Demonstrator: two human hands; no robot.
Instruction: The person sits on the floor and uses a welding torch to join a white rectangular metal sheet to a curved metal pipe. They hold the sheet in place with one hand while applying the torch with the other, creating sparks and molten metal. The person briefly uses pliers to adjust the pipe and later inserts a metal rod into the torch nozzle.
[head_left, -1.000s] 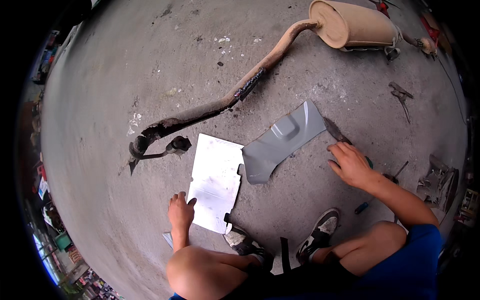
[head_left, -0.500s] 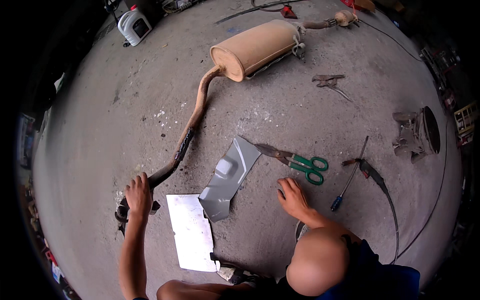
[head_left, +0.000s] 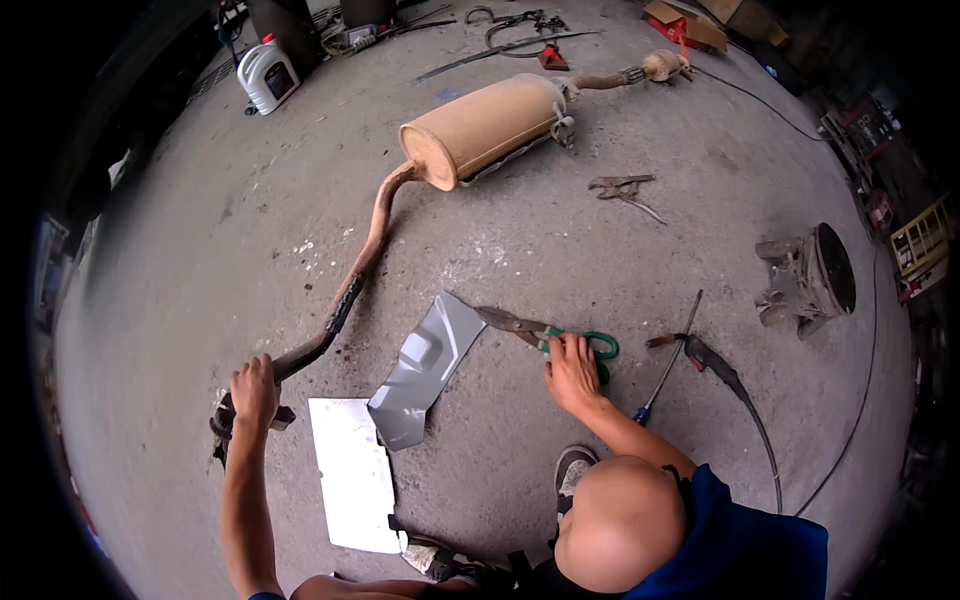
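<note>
A tan exhaust muffler (head_left: 490, 130) lies on the floor with a long bent, rusty pipe (head_left: 372, 240) running down toward the near left. My left hand (head_left: 256, 392) is closed round that pipe's near end, by a dark flange. In the middle, my right hand (head_left: 572, 378) covers the green handles of a pair of tin snips (head_left: 520, 325), fingers curled over them; part of the handles is hidden under it. The snips' blade tips touch the corner of a cut grey sheet-metal piece (head_left: 425, 370). Beside that piece lies a bright white sheet (head_left: 352, 475) with one ragged edge.
A blue-handled screwdriver (head_left: 670, 355) and a welding torch (head_left: 715, 360) with its cable lie at the right. Locking pliers (head_left: 622, 188) and a rusty flanged metal part (head_left: 808, 280) are farther off. A white jug (head_left: 267, 75) stands at the far left.
My right hand has moved up from beside the snips onto their green handles. My left hand stays on the pipe. The whole view has shifted slightly.
</note>
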